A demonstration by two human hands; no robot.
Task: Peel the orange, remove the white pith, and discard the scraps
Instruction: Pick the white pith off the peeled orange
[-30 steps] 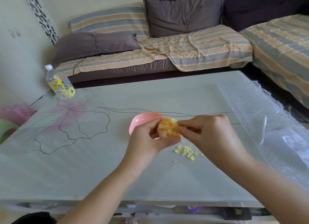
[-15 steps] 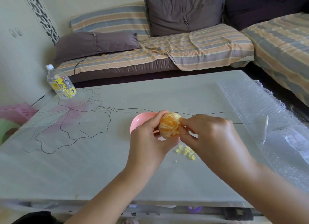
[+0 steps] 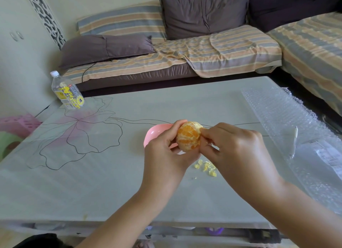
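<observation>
A peeled orange (image 3: 189,137) with patches of white pith is held above the table. My left hand (image 3: 167,151) grips it from the left and below, fingers curled round it. My right hand (image 3: 235,149) is at its right side, thumb and forefinger pinching at the pith near the top right of the fruit. A small heap of pale yellow pith scraps (image 3: 206,167) lies on the table under my hands. Behind my left hand stands a pink bowl (image 3: 157,132), partly hidden by it.
The table (image 3: 92,183) has a flower drawing on its top. A plastic bottle (image 3: 67,92) with a yellow label stands at the far left corner. Bubble wrap (image 3: 288,122) with a paper label covers the right side. A striped sofa with cushions lies beyond.
The orange has been turned in my left hand, so a more orange face shows now. My right-hand fingers moved from its front to its upper right side.
</observation>
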